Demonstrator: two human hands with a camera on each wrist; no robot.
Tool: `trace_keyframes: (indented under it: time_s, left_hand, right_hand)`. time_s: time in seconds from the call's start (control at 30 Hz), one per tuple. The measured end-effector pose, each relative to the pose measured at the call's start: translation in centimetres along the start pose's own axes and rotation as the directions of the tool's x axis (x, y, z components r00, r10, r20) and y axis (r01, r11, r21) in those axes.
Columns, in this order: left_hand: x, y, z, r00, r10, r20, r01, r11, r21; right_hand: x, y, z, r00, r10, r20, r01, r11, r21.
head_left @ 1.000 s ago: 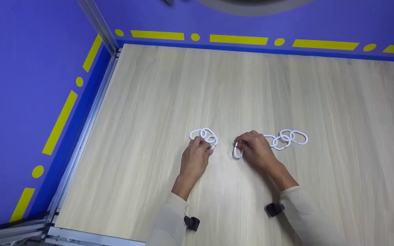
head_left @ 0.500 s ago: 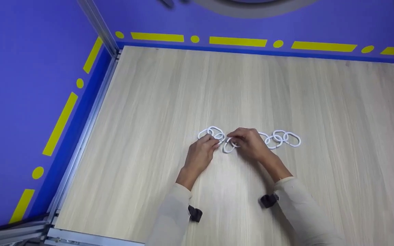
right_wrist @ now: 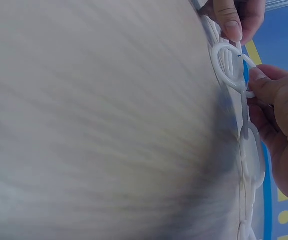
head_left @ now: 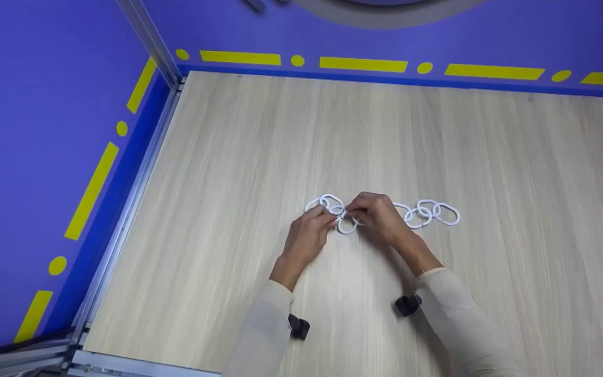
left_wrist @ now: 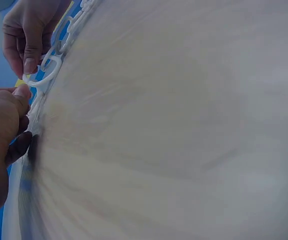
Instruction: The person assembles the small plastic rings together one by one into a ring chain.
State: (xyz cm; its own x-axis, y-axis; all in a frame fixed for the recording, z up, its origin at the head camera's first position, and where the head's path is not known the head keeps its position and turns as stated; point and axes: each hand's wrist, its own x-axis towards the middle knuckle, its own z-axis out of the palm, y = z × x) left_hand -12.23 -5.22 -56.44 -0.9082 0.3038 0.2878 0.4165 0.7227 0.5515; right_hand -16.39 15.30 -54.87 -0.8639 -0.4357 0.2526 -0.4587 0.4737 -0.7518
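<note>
White plastic oval chain links lie in two chains on the table. My left hand (head_left: 308, 233) pinches the end link of the short left chain (head_left: 331, 197) between thumb and fingers. Opposite it, my right hand (head_left: 381, 214) pinches the end link (head_left: 347, 232) of the longer right chain (head_left: 458, 215). In the right wrist view that link (right_wrist: 217, 61) has a narrow gap at its top, right at the link held by the left fingertips. The left wrist view shows the fingertips of both hands almost meeting around the white link (left_wrist: 47, 80). Fingers hide part of the joint.
The wood-grain table (head_left: 364, 131) extends around the hands. A blue wall with yellow marks (head_left: 364, 64) stands at the back, and a metal frame rail (head_left: 139, 178) runs along the left edge. Each sleeve carries a black wrist camera (head_left: 299, 327).
Both hands have come together, the left moving right and the right moving left. The right chain's end link now meets the left chain's end link; both chains shifted along with the hands.
</note>
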Motion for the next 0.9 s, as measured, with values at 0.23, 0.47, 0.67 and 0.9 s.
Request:
trace_keyframes:
  time_s: [0.23, 0.47, 0.67, 0.9]
  left_hand:
    - [0.0, 0.2, 0.0, 0.999, 0.049, -0.016, -0.049, 0.999, -0.012]
    - [0.0, -0.5, -0.4, 0.994, -0.050, -0.098, 0.040, 0.993, -0.110]
    - [0.8, -1.8, -2.4, 0.978, -0.178, -0.108, 0.176, 0.984, -0.029]
    - [0.7, -3.2, -4.3, 0.927, -0.370, -0.060, 0.375, 0.920, 0.118]
  right_hand:
    - [0.2, -0.2, 0.2, 0.999, 0.038, -0.012, -0.039, 0.998, -0.041]
    - [-0.4, 0.1, -0.3, 0.997, 0.075, -0.026, -0.076, 0.997, -0.035]
    - [-2.7, 1.3, -4.1, 0.988, 0.110, -0.112, -0.116, 0.992, -0.049]
    - [-8.2, 4.3, -11.2, 0.868, 0.297, -0.398, -0.369, 0.922, -0.117]
